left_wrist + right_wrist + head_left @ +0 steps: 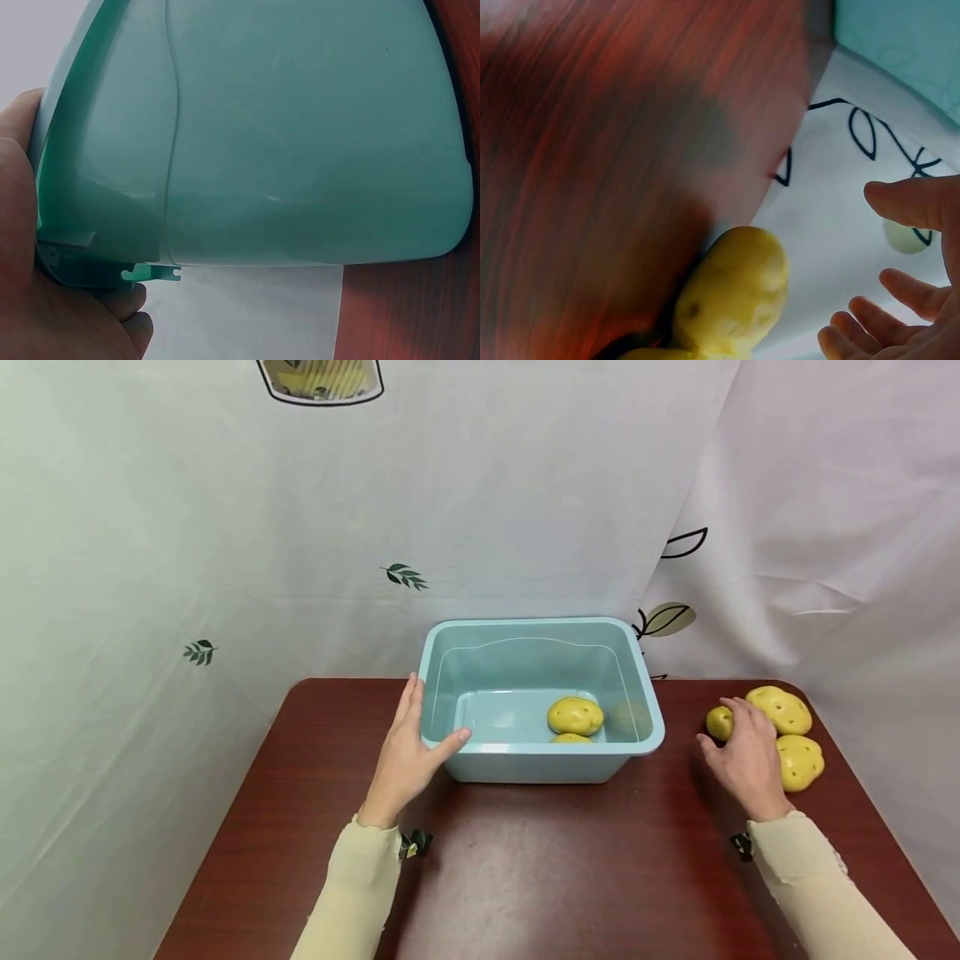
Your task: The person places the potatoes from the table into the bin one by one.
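Observation:
My left hand point(405, 762) is at the near left corner of a light blue plastic bin point(540, 764), fingers straight along its left side and thumb over the front rim. In the left wrist view the bin's side wall point(300, 135) fills most of the picture. Two yellow potatoes lie in the bin: one potato point(575, 716) in full sight, the other partly hidden by the front rim. My right hand point(746, 760) hovers among more potatoes, fingers spread, close by a small potato point(719, 724). The right wrist view shows nothing between thumb and fingers, with a potato point(735, 289) beside them.
Beyond my right hand, a larger potato point(782, 710) and a knobbly potato point(799, 762) lie near the right edge of the dark red wooden table point(540, 868). A white patterned cloth point(525, 485) hangs right behind the bin and along both sides.

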Available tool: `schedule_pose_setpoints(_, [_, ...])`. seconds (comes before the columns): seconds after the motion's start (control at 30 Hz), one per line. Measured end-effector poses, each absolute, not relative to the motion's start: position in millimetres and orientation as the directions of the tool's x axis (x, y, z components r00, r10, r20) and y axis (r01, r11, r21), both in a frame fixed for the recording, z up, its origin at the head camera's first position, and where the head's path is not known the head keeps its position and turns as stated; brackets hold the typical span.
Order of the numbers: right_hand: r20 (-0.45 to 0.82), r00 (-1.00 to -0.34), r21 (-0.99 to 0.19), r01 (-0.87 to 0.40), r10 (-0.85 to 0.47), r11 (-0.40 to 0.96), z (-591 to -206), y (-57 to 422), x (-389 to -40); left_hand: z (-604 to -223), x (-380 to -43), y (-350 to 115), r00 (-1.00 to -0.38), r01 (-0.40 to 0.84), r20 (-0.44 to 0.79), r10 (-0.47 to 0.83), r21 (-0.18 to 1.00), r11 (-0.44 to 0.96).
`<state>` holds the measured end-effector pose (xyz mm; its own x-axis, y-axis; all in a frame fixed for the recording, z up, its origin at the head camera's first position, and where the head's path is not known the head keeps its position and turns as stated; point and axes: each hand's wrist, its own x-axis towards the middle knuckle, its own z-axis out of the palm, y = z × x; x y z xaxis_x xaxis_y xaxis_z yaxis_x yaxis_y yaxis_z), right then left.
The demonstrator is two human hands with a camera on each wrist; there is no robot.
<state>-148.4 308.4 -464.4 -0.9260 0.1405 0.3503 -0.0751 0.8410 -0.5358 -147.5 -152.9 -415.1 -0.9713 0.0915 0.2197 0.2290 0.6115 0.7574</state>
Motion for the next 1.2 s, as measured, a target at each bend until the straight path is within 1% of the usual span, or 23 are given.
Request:
schedule_pose_setpoints(0.23, [0.284,-0.940,-0.543,0.005,0.189,0.840,-467.6,319.8,-153.3,-415.9,-148.1,-153.0,-0.972,0.227,0.214,0.095,0.764,0.603])
schedule_pose_setpoints(0.4, [0.248,-0.947,-0.548,0.037,0.204,0.835,-471.3,324.5,-155.4,-416.0,-148.3,-153.3,-0.971,0.229,0.218,0.093,0.763,0.605])
schedule_pose_setpoints(0.97, [0.237,-0.950,-0.511,0.055,0.202,0.858,-484.8,335.3,-161.1,-415.6,-147.2,-153.1,-0.972,0.229,0.217,0.095,0.763,0.604])
schedule_pose_setpoints(1.2, [0.268,-0.946,-0.493,0.026,0.180,0.869,-488.3,340.7,-161.8,-415.3,-147.1,-153.2,-0.971,0.230,0.219,0.093,0.764,0.603])
